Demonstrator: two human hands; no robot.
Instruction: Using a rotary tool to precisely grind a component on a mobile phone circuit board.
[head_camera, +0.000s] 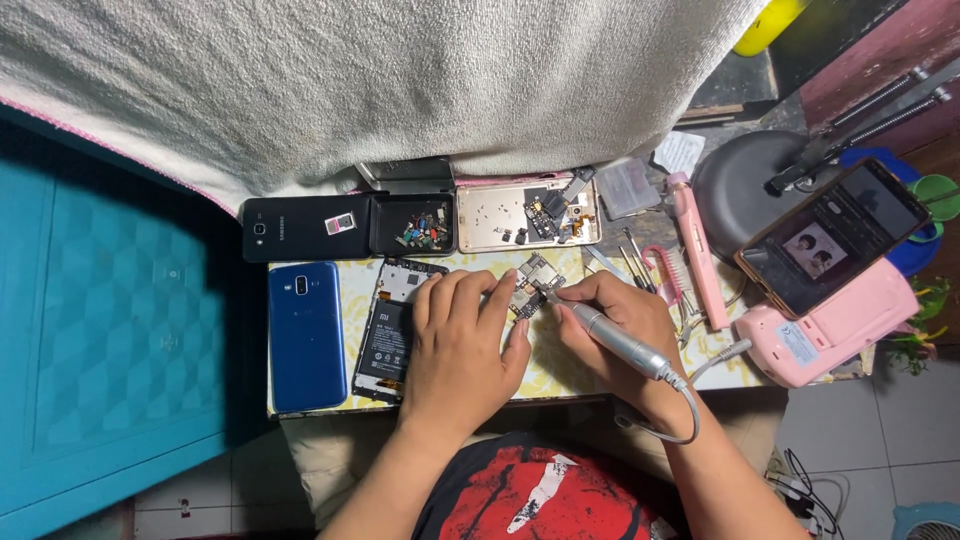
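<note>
Silver pen-style rotary tool (620, 343) with grey cord sits in right hand (615, 330), fingers wrapped closed round the barrel, tip down on small circuit board (533, 285). Left hand (462, 345) lies flat, fingers spread and holding nothing, fingertips pinning the board's near edge on the patterned table (560, 375). Step in hand, by my read: working a spot on the board with the tool tip. Next move calls for a steady tip and firm hold-down so the board doesn't skid. Just left of left hand: opened phone (385, 335) with battery showing, then blue phone (305, 335). Farther back: black phone (300, 227), black tray of tiny parts (415, 226), gold phone frame (500, 215). Far right: pink tool (700, 255), propped phone (835, 235) with lit screen.
</note>
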